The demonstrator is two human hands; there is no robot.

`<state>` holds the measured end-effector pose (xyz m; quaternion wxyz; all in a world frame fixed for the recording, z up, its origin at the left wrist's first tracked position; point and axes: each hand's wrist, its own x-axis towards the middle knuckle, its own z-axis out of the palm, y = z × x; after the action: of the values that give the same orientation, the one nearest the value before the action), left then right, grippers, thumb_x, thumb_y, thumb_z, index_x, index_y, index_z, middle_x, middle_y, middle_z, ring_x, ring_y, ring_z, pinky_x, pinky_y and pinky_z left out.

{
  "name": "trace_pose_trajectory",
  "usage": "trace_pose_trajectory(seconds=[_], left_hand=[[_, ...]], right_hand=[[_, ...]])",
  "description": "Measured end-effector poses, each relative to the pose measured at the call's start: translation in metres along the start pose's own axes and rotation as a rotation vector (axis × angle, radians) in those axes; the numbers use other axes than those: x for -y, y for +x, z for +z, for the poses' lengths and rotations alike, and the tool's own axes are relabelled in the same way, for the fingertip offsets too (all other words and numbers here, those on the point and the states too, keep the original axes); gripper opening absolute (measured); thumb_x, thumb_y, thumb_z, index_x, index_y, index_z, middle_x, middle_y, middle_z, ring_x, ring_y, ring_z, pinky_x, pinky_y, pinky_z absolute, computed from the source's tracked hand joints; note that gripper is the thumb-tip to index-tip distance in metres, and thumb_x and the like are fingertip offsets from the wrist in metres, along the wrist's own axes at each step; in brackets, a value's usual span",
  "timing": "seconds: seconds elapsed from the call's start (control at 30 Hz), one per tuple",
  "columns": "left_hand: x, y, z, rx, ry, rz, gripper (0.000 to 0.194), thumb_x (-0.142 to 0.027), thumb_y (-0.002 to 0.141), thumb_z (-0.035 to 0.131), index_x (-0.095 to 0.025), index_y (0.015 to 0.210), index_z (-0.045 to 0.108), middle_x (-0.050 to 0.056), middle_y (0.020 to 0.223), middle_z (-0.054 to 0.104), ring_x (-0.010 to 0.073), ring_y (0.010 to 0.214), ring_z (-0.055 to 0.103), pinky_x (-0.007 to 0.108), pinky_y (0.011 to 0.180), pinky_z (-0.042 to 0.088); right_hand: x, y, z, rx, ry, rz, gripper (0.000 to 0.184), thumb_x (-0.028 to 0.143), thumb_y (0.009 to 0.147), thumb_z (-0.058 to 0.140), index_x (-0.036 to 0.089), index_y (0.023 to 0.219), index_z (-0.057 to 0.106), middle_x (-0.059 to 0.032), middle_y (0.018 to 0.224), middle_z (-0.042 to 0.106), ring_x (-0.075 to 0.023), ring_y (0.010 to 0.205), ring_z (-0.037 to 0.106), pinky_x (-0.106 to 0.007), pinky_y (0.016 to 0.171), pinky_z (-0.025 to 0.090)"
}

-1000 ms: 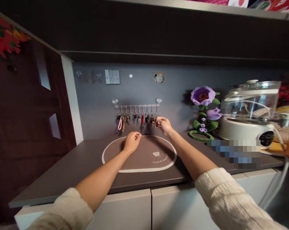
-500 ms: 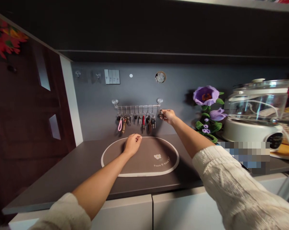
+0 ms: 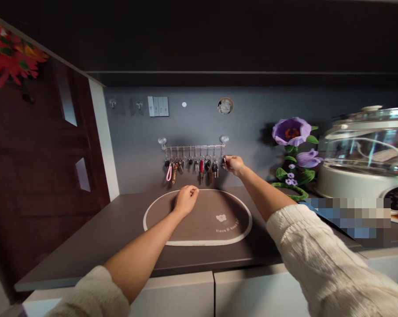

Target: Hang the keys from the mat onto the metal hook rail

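Key set (image 3: 224,164) under inspection is at the far right end of the clear hook rail (image 3: 194,147), just below the last hook, partly covered by fingers. Right hand (image 3: 234,165) has it pinched between thumb and fingertips; palm is turned away, so the exact grip cannot be confirmed. Change noted: a second ago the same hand was lower against the rail, beside the hanging sets; half a second ago it was up close to the end hook; now the fingertips sit slightly below that height — a small drop. In this inspector's judgement, the ring is at or on the end hook, with the grip not yet released; whether the ring is seated cannot be told at this size. Left hand (image 3: 187,199) shows no matching change: it is loosely curled, fingers drawn in towards the thumb, nothing visible in it, above the oval mat (image 3: 192,229); contact with the mat cannot be verified. The two hands are well apart. Along the rail, other sets hang in a row, among them a pink loop (image 3: 169,173), a red item (image 3: 201,166) and a dark-headed key (image 3: 215,169) — the last just beside the pinched set.
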<state>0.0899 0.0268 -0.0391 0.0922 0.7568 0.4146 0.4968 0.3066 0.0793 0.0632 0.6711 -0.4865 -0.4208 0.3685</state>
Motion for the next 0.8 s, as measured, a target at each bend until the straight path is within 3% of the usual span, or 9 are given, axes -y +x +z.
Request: trace_pose_trajectory(seconds=[0.13, 0.23, 0.33, 0.43, 0.53, 0.67, 0.8], left_hand=[[0.003, -0.001, 0.000, 0.019, 0.010, -0.005, 0.022, -0.025, 0.078, 0.046, -0.015, 0.079, 0.065, 0.004, 0.072, 0.060, 0.0120, 0.064, 0.051, 0.025, 0.064, 0.040], [0.006, -0.002, -0.001, 0.057, 0.048, 0.026, 0.024, -0.025, 0.076, 0.048, -0.016, 0.093, 0.063, 0.003, 0.074, 0.059, 0.0135, 0.071, 0.051, 0.027, 0.071, 0.040], [0.005, -0.003, -0.005, 0.071, 0.014, 0.013, 0.037, -0.024, 0.072, 0.054, -0.018, 0.108, 0.056, 0.001, 0.075, 0.056, 0.0132, 0.074, 0.050, 0.028, 0.075, 0.040], [-0.007, -0.005, -0.017, 0.083, -0.150, -0.085, 0.055, -0.020, 0.069, 0.058, -0.019, 0.122, 0.045, -0.004, 0.069, 0.050, 0.0090, 0.062, 0.047, 0.023, 0.065, 0.040], [-0.026, -0.013, -0.039, 0.092, -0.345, -0.123, 0.071, -0.016, 0.067, 0.059, -0.020, 0.132, 0.030, -0.007, 0.063, 0.045, 0.0060, 0.055, 0.043, 0.019, 0.060, 0.039], [-0.048, -0.034, -0.075, 0.119, -0.479, -0.065, 0.089, -0.015, 0.066, 0.060, -0.022, 0.139, 0.009, -0.008, 0.064, 0.047, 0.0048, 0.056, 0.045, 0.019, 0.062, 0.039], [-0.062, -0.063, -0.104, 0.161, -0.454, 0.021, 0.101, -0.014, 0.067, 0.060, -0.023, 0.138, -0.011, -0.007, 0.067, 0.049, 0.0049, 0.059, 0.046, 0.019, 0.065, 0.040]], right_hand=[[-0.003, -0.004, -0.003, -0.005, -0.027, 0.001, 0.011, 0.011, 0.072, 0.053, 0.015, 0.061, 0.051, 0.0019, 0.048, 0.049, -0.0051, 0.042, 0.044, -0.019, 0.046, 0.041], [-0.006, -0.013, -0.007, -0.088, -0.042, 0.002, 0.010, 0.012, 0.069, 0.055, 0.016, 0.062, 0.049, 0.0020, 0.051, 0.050, -0.0047, 0.042, 0.042, -0.018, 0.044, 0.038], [-0.008, -0.032, -0.011, -0.130, -0.050, 0.002, 0.009, 0.012, 0.069, 0.054, 0.017, 0.065, 0.048, 0.0024, 0.056, 0.049, -0.0046, 0.043, 0.041, -0.018, 0.044, 0.039], [-0.009, -0.062, -0.011, -0.068, -0.025, -0.024, 0.010, 0.015, 0.068, 0.055, 0.019, 0.075, 0.050, 0.0022, 0.063, 0.051, -0.0055, 0.046, 0.043, -0.020, 0.048, 0.043], [-0.006, -0.101, -0.008, 0.073, 0.031, -0.086, 0.036, 0.018, 0.065, 0.059, 0.024, 0.099, 0.050, 0.0040, 0.064, 0.051, -0.0065, 0.048, 0.044, -0.023, 0.053, 0.045], [-0.002, -0.154, -0.002, 0.282, 0.021, -0.175, 0.078, 0.017, 0.062, 0.061, 0.030, 0.131, 0.026, 0.0077, 0.058, 0.047, -0.0080, 0.051, 0.045, -0.025, 0.060, 0.046], [-0.006, -0.199, 0.004, 0.438, 0.011, -0.317, 0.094, 0.018, 0.063, 0.060, 0.029, 0.139, 0.007, 0.0088, 0.057, 0.045, -0.0082, 0.054, 0.043, -0.025, 0.064, 0.044]])
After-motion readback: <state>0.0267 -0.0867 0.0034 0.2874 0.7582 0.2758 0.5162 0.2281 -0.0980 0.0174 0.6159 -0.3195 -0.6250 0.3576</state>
